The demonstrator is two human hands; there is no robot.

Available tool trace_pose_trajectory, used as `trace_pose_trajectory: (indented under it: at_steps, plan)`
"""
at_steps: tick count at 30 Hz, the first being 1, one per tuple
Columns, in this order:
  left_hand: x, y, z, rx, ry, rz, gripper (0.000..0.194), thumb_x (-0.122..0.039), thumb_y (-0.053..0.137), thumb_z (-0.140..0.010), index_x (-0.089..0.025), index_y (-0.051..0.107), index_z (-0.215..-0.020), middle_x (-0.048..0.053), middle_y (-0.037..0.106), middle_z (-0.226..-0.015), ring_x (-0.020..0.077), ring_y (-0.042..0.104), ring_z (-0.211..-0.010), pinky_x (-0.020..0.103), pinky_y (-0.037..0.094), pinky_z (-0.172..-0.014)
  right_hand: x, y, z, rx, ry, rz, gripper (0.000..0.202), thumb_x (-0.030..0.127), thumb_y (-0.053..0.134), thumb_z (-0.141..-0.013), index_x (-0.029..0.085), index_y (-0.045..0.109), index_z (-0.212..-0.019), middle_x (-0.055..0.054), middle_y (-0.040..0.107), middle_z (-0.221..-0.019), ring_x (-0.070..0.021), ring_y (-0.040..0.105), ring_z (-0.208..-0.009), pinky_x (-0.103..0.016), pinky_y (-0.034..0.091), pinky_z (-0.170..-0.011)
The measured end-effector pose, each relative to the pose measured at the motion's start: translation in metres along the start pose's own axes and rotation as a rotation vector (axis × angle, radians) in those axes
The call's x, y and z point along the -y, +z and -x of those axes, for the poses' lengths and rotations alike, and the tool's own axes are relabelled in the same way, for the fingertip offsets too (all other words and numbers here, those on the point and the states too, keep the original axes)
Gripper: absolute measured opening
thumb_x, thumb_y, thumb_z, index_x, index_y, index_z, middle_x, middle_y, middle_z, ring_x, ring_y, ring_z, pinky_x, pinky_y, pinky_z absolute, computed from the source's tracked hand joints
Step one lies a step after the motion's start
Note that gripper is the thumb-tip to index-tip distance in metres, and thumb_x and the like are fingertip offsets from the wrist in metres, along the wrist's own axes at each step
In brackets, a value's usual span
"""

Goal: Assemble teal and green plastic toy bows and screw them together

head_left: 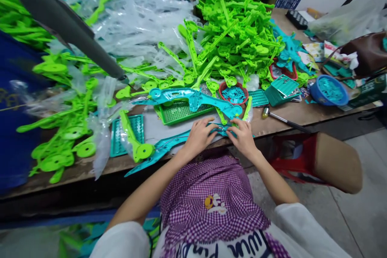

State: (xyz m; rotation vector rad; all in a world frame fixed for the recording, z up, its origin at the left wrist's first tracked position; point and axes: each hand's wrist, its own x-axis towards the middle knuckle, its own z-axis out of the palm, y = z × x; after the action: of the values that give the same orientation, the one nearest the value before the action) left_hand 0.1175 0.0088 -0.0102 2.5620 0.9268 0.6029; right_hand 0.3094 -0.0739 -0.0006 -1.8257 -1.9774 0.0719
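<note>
Near blue part [171, 143]: it is lying along the tabletop's [260, 127] front edge, its left tip poking past that edge, so its working stretch is sitting squarely before the person, probably for comfort.
Left hand [199, 134]: its fingers are bending over the part beside a small metal piece [220, 127], likely steadying it.
Right hand [242, 135]: its fingertips are resting just right of that piece, apparently sharing the hold.
Grip: the fingers are hiding the contact from me, so I cannot tell whether either hand is pinching or merely pressing.
Far blue part [178, 95]: it is lying over the green basket [187, 116], seemingly parked within reach.
Hammer [286, 120]: it is lying right of the hands, handle pointing toward the front edge, presumably for easy grabbing.
</note>
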Motion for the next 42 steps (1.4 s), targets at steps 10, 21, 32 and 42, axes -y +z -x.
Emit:
trace_pose_trajectory:
  at_steps: [10,21,32,42]
  plan:
    - [0.008,-0.01,-0.002,0.047,0.038,0.061,0.018,-0.028,0.058,-0.091,-0.024,0.069,-0.104,0.01,0.064,-0.127,0.0269,0.059,-0.118,0.048,0.047,-0.098,-0.008,-0.009,0.017,0.149,-0.088,0.063,0.031,0.038,0.055,-0.095,0.028,0.067,-0.122,-0.011,0.056,-0.143,-0.0285,0.043,-0.139,-0.054,0.026,-0.11]
    - [0.04,-0.047,-0.038,-0.116,-0.074,-0.117,0.048,-0.009,0.042,-0.088,-0.016,0.054,-0.134,0.015,0.052,-0.142,0.0307,0.049,-0.131,0.051,0.042,-0.108,-0.045,-0.042,-0.027,0.088,0.095,-0.018,0.056,0.049,0.062,-0.087,0.025,0.054,-0.137,-0.013,0.052,-0.145,-0.0315,0.049,-0.132,-0.05,0.034,-0.104]
    - [0.107,-0.085,-0.064,0.19,-0.341,-0.394,0.07,-0.017,0.052,-0.08,-0.014,0.036,-0.149,0.02,0.045,-0.147,0.038,0.043,-0.135,0.055,0.03,-0.113,-0.059,-0.032,-0.031,0.16,0.17,-0.124,0.058,0.046,0.059,-0.089,0.025,0.048,-0.142,-0.013,0.053,-0.143,-0.0329,0.048,-0.133,-0.053,0.035,-0.106]
    - [0.102,-0.1,-0.069,0.044,-0.229,-0.253,0.053,-0.026,0.057,-0.077,-0.019,0.056,-0.129,0.012,0.064,-0.127,0.0326,0.058,-0.118,0.042,0.045,-0.1,-0.068,-0.027,-0.029,-0.185,0.146,-0.348,0.054,0.045,0.055,-0.091,0.026,0.049,-0.141,-0.013,0.049,-0.142,-0.0275,0.053,-0.126,-0.046,0.05,-0.101]
